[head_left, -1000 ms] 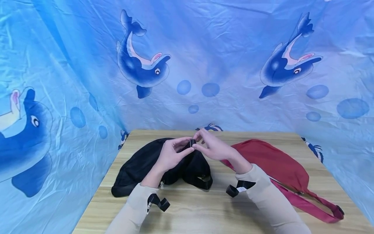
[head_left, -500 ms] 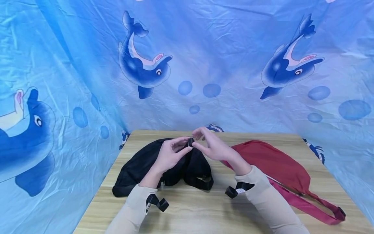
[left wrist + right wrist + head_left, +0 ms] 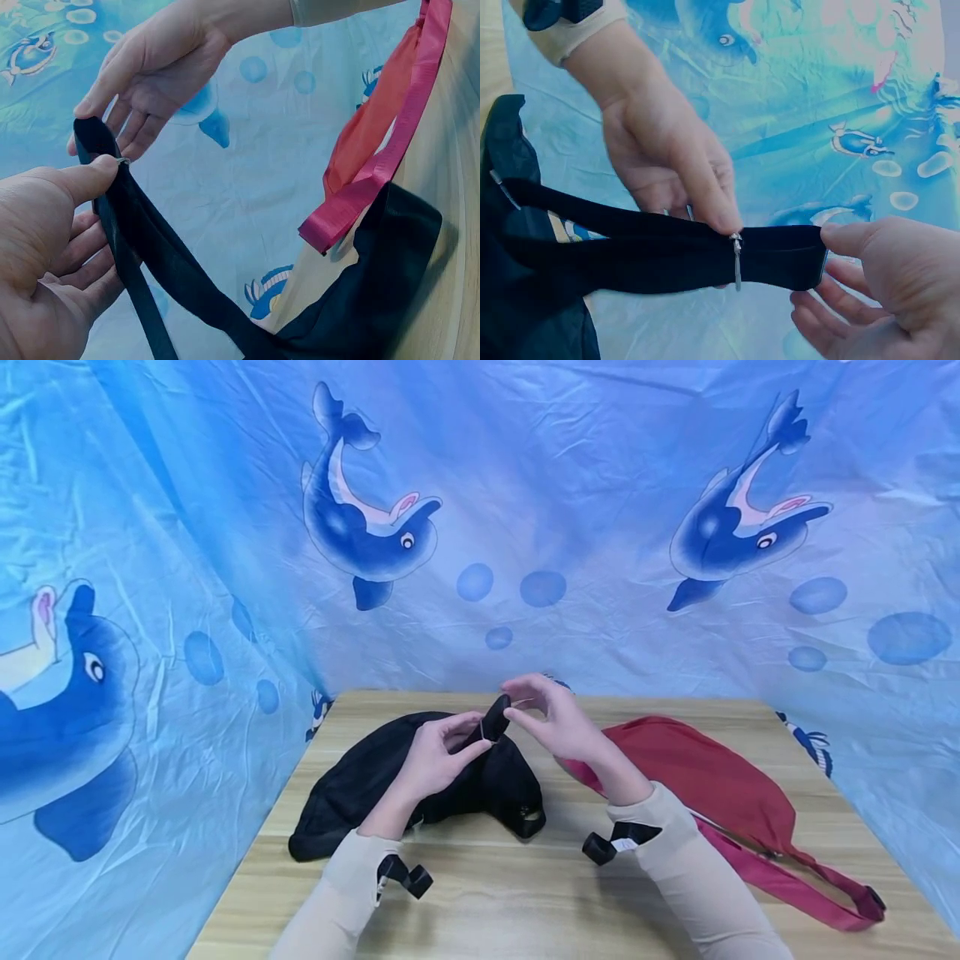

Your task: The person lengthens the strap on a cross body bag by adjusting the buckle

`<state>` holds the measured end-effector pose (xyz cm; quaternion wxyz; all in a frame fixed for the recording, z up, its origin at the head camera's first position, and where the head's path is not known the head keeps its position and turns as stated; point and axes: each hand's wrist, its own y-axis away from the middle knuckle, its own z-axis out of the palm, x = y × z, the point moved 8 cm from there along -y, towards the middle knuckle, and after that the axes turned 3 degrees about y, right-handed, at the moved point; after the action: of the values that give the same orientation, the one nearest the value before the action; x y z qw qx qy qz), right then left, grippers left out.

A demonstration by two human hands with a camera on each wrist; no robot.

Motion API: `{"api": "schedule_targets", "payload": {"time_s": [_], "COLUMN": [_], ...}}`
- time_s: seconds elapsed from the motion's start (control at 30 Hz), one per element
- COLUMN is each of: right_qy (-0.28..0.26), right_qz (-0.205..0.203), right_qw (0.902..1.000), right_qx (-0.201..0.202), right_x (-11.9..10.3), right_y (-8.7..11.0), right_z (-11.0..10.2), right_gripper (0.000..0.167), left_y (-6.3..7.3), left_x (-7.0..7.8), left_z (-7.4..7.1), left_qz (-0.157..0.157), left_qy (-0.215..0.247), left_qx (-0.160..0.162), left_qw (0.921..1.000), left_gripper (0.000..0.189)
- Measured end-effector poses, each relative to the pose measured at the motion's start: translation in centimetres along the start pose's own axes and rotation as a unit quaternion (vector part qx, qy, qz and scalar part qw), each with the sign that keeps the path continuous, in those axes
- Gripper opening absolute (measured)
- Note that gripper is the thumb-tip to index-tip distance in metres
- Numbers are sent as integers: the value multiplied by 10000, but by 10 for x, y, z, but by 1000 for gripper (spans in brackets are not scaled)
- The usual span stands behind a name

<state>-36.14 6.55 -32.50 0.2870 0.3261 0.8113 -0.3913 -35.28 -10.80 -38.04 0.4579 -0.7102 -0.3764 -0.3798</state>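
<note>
Nearest me, the pale sleeves (image 3: 337, 893) reach in from the bottom, where the head view cuts them off. A black band sits on each wrist; a small white label (image 3: 624, 844) on the right one is too tiny to read from here. Below and between the forearms is the wood-grained table (image 3: 510, 902).

Further on, the two hands are apart from each other, raised over the table, both fastened on one black strap (image 3: 495, 720). The left hand (image 3: 438, 756) pinches it between thumb and fingers right at a thin silvery slider (image 3: 738, 266); the right hand (image 3: 558, 718) pinches the folded end loop, its thumb on one side. The slider's far part is hard to make out under the left thumb, and any marking on the metal is too small to tell.

The strap runs down to the black bag (image 3: 352, 785), which lies on the table beneath and left of the left hand, partly covered by it. Right of the right hand lies a red bag (image 3: 705, 777), partly behind that forearm, its pink strap (image 3: 802, 889) trailing nearer and rightward to a dark buckle (image 3: 872, 902).

Beyond the hands hangs a blue curtain (image 3: 480, 485) printed with dolphins, the leftmost one cropped.
</note>
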Motion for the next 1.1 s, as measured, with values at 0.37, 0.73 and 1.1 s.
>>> {"api": "schedule_targets", "payload": {"time_s": [0.37, 0.73, 1.1], "right_qy": [-39, -467, -281], "right_qz": [95, -115, 66], "right_qw": [9997, 9976, 9979], "right_qx": [209, 506, 577], "right_x": [6, 7, 6], "right_y": [1, 1, 4], "right_z": [14, 11, 2], "right_gripper": [31, 34, 41], "left_y": [5, 3, 0], "left_x": [3, 6, -4], "left_z": [3, 8, 15], "left_qz": [-27, 35, -110], "left_qy": [-51, 173, 85], "left_qx": [-51, -110, -319], "left_qw": [10000, 9998, 9994], "left_gripper": [43, 42, 43]}}
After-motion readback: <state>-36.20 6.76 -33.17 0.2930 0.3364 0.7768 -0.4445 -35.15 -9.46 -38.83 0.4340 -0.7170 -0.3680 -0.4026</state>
